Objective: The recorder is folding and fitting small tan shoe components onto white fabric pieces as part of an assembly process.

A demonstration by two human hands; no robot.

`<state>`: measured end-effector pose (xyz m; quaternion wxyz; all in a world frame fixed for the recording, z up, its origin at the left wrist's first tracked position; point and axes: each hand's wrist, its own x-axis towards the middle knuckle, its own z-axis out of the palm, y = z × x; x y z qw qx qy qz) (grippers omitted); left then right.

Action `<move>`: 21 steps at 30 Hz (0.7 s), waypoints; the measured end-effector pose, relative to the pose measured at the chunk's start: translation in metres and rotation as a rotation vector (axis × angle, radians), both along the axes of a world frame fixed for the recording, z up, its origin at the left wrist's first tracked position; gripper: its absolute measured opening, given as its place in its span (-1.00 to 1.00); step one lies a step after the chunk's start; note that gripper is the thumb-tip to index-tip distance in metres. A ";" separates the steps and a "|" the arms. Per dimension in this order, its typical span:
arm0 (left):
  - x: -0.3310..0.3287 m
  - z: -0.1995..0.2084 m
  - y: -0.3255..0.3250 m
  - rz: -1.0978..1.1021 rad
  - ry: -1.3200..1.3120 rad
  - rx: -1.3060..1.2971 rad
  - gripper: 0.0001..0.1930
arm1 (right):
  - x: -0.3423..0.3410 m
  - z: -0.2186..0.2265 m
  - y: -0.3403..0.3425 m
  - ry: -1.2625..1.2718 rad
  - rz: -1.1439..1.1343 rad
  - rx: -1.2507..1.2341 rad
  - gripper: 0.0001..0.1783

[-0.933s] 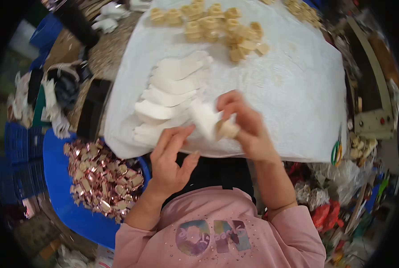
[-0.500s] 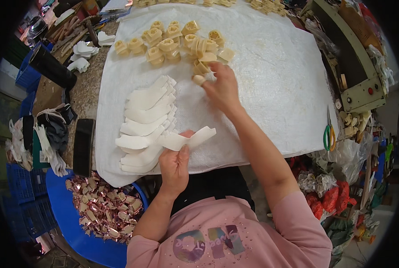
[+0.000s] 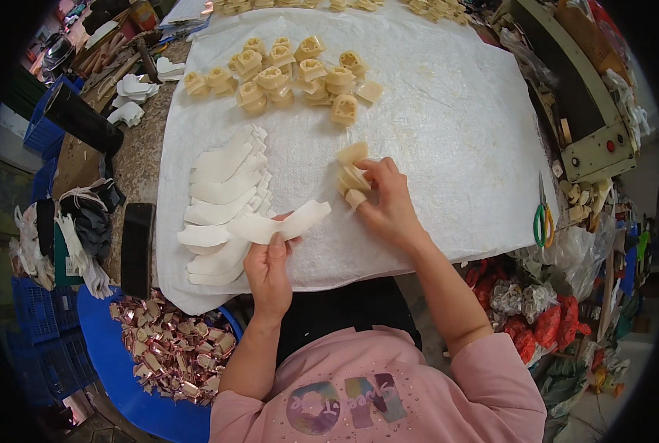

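My left hand (image 3: 269, 269) pinches one curved white strip (image 3: 300, 221) between thumb and fingers, its free end pointing up to the right. Beside and under it lies an overlapping row of similar white strips (image 3: 215, 192). Over the middle of the sheet, my right hand (image 3: 392, 203) grips a beige moulded piece (image 3: 353, 155), blurred by motion and partly covered by the fingers. A pale cover (image 3: 355, 198) sits on that thumb's tip. Farther off, a cluster of similar hollow beige pieces (image 3: 273, 77) stands on the sheet.
A white woven sheet (image 3: 447, 148) covers the table. At its right edge lie scissors (image 3: 542, 225) with green and yellow handles. On the left are a dark phone (image 3: 137, 247) and a black cylinder (image 3: 84, 117). A blue tub (image 3: 115, 384) holds shiny pinkish pieces. A green-grey machine (image 3: 599, 159) stands right.
My right hand has come back from the beige cluster toward me, bringing one piece with it. My left hand has shifted slightly left and nearer with its white strip.
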<state>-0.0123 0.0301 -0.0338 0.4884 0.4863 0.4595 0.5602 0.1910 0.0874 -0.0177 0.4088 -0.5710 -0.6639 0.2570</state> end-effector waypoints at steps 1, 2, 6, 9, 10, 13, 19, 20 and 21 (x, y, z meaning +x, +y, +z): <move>-0.001 -0.001 -0.003 -0.021 -0.111 -0.088 -0.66 | 0.002 0.001 -0.006 -0.162 -0.001 -0.001 -0.62; -0.001 -0.001 -0.005 -0.024 -0.111 -0.089 -0.66 | 0.003 0.002 -0.010 -0.323 -0.001 -0.002 -0.55; 0.000 0.002 -0.010 -0.022 -0.230 -0.130 -0.71 | 0.005 0.011 -0.005 -0.382 0.055 -0.143 -0.48; -0.001 0.005 -0.012 -0.047 -0.303 -0.158 -0.72 | 0.004 0.004 -0.005 -0.492 -0.017 0.138 -0.52; -0.001 0.006 -0.014 -0.065 -0.338 -0.173 -0.71 | 0.007 0.005 -0.007 -0.437 0.002 0.058 -0.55; 0.001 0.013 -0.015 -0.094 -0.397 -0.214 -0.68 | 0.002 0.008 -0.014 -0.329 0.000 -0.044 -0.61; 0.005 0.019 -0.022 -0.118 -0.508 -0.257 -0.65 | 0.000 0.028 -0.024 -0.597 0.045 -0.183 -0.67; 0.005 0.019 -0.022 -0.111 -0.509 -0.255 -0.65 | 0.000 0.030 -0.026 -0.656 0.071 -0.279 -0.69; 0.005 0.019 -0.022 -0.121 -0.517 -0.259 -0.65 | 0.000 0.030 -0.027 -0.658 0.078 -0.276 -0.69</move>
